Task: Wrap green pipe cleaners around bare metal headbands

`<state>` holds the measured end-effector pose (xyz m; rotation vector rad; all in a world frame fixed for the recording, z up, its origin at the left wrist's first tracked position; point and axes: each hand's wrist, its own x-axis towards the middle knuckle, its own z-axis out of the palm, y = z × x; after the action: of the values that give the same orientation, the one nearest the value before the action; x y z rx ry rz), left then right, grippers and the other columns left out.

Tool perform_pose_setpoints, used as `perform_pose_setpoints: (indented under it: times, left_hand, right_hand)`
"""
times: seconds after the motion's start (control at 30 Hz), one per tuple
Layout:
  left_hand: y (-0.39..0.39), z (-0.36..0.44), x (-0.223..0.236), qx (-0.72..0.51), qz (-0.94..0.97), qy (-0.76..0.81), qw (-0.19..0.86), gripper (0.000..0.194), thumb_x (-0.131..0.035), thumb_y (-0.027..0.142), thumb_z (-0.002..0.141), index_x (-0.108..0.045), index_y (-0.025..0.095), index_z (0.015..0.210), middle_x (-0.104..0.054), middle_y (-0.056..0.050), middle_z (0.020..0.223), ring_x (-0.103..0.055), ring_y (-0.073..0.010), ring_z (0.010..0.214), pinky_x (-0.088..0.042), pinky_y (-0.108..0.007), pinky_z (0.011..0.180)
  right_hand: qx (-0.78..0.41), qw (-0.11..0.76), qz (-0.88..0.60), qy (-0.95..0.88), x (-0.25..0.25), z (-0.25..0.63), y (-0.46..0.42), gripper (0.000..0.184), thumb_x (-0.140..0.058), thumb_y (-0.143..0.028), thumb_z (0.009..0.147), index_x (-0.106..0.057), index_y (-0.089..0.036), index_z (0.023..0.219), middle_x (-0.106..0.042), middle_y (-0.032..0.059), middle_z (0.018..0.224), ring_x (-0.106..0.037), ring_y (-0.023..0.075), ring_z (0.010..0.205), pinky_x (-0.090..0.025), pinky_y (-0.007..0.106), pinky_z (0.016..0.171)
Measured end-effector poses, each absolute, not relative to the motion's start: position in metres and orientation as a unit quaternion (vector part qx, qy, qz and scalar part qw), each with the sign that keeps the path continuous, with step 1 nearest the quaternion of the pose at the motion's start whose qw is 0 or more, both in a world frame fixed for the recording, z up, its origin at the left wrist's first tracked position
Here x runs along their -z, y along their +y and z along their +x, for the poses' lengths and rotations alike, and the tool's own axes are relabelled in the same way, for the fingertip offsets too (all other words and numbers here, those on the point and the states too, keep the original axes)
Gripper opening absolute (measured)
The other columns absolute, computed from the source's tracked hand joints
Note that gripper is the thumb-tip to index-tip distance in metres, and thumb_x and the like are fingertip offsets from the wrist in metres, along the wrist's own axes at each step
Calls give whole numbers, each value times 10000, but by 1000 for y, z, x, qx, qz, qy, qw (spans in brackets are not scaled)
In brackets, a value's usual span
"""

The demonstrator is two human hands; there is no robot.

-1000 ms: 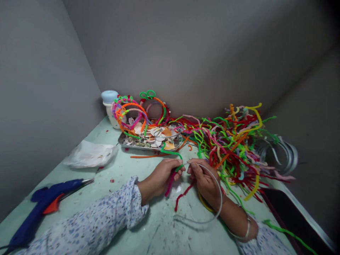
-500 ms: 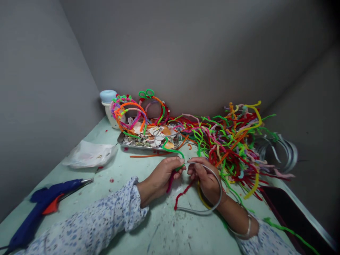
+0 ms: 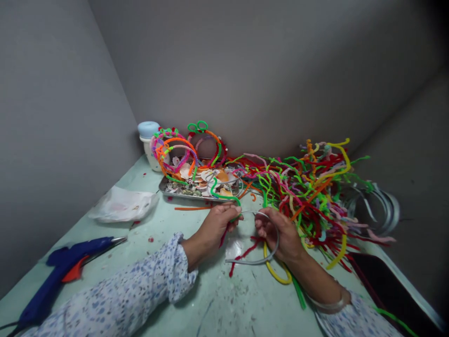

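Note:
My left hand (image 3: pixel 218 228) pinches one end of a grey headband (image 3: pixel 253 262) together with a green pipe cleaner (image 3: pixel 228 199), whose loose length bends up toward the tray. Below that fist pokes a dark red pipe cleaner end (image 3: pixel 222 238). My right hand (image 3: pixel 282 234) is closed on the headband's upper side, fingers curled, a short gap from the left. The band curves down past the right palm to its free end. Under it lie a red pipe cleaner (image 3: pixel 248 253) and a yellow pipe cleaner (image 3: pixel 281 280) on the table.
A metal tray (image 3: pixel 166 191) of shells has decorated headbands (image 3: pixel 178 140) on it, beside a blue-lidded jar (image 3: pixel 149 140). Tangled pipe cleaners (image 3: pixel 298 182) and bare headbands (image 3: pixel 387 210) sit right. A plastic bag (image 3: pixel 122 205), glue gun (image 3: pixel 66 262) and phone (image 3: pixel 389 290) lie around.
My right hand has shifted slightly right and its grip on the headband has turned, so the band's curve now shows nearer the palm. The left hand keeps its pinch. The view has shifted slightly.

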<state>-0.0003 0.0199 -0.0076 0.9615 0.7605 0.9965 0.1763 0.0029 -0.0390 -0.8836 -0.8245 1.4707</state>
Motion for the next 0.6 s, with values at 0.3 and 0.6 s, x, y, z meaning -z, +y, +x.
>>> perform_pose_setpoints:
  times: [0.3,0.6]
  left_hand:
    - [20,-1,5,-421,352,306,778,240,-665,357,779,-547,148,770,-560,-2,668,-471,-66,529,-321,-166,457]
    - [18,-3,5,-395,398,304,770,185,-646,261,758,-548,128,675,-521,5,630,-431,-53,500,-320,-183,478]
  right_hand:
    - [-634,607,-353,-325,36,172,5,323,-774,-336,703,-511,-176,603,-398,-74,495,-339,47,427,-327,136,370]
    - [-629,599,-352,-348,40,173,5,323,-734,-330,741,-479,-189,602,-333,-82,498,-282,54,424,-307,144,363]
